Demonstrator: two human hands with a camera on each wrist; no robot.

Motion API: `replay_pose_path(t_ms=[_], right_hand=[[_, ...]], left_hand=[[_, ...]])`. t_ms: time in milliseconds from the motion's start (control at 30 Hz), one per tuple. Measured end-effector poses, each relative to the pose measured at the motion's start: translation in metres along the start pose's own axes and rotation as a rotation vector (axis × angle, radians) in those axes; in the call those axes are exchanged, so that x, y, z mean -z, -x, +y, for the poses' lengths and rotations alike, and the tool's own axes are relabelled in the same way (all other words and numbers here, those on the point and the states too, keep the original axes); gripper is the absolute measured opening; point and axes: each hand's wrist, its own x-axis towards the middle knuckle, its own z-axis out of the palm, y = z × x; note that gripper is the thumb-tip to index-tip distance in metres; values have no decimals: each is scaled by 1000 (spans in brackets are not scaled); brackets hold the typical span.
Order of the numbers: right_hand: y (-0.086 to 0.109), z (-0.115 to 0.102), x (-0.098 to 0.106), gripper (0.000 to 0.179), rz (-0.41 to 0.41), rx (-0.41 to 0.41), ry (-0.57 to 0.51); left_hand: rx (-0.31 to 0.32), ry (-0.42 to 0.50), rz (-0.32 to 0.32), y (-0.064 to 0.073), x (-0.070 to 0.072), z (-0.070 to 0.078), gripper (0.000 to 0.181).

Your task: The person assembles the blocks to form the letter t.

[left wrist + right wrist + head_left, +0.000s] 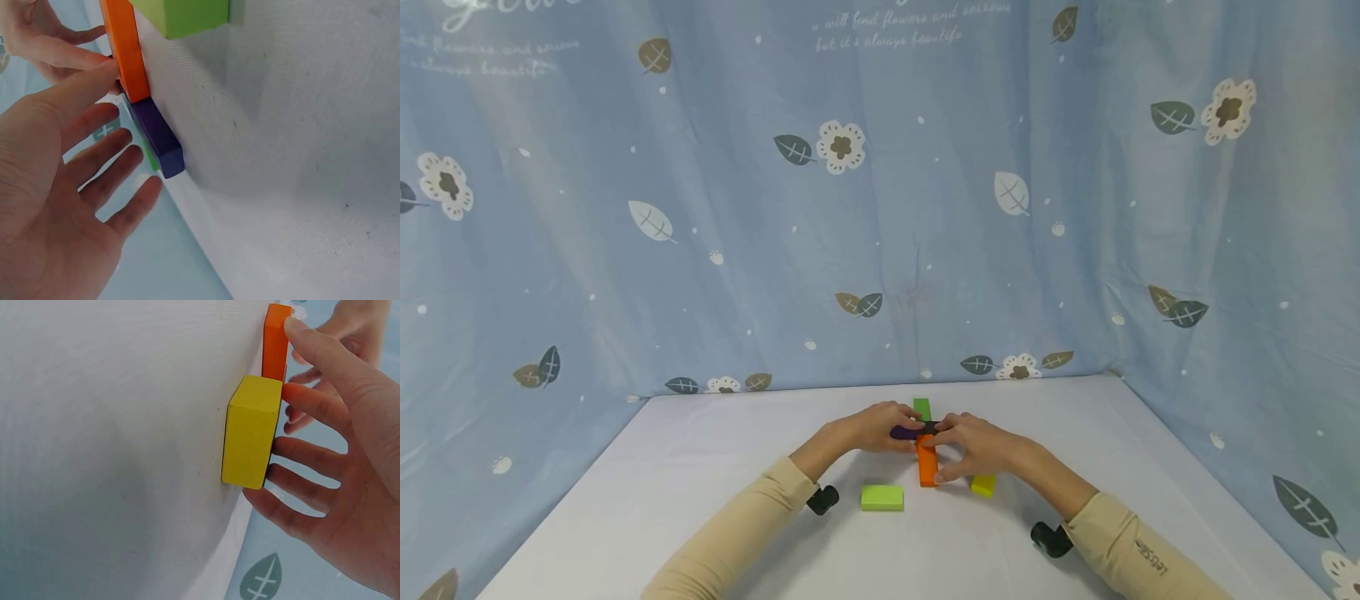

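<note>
1. A lime-green block lies flat on the white table, near my left forearm and well clear of both hands. A yellow block sits just beside my right hand, under its outer fingers; from the right wrist view those fingers spread over it, whether touching I cannot tell.
2. A darker green block lies behind the hands, toward the blue flowered curtain that walls in the table on three sides.
3. No containers are in sight; every block rests straight on the table.
4. The orange block is a long bar pointing toward me, between my hands. The purple block is a dark bar lying crosswise at the orange block's far end, touching it.
5. My left hand is relaxed with straight fingers, one fingertip against the orange block. My right hand is likewise unclenched, its forefinger resting along the orange block's edge.
</note>
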Motion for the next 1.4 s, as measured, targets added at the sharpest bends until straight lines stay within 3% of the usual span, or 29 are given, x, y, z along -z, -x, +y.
replay_pose_path(t_ms=[433, 800, 1067, 1400], right_hand=[[2, 1, -3, 59, 17, 55, -9], [0, 2, 0, 58, 0, 33, -18], [0, 2, 0, 59, 5, 33, -15], [-1, 4, -1, 59, 28, 78, -12]], left_hand=[[-21, -28, -29, 1, -4, 2, 48], [-64, -13, -45, 3, -5, 3, 47], [-34, -38, -70, 2, -3, 3, 48], [-9, -12, -67, 4, -5, 5, 62]])
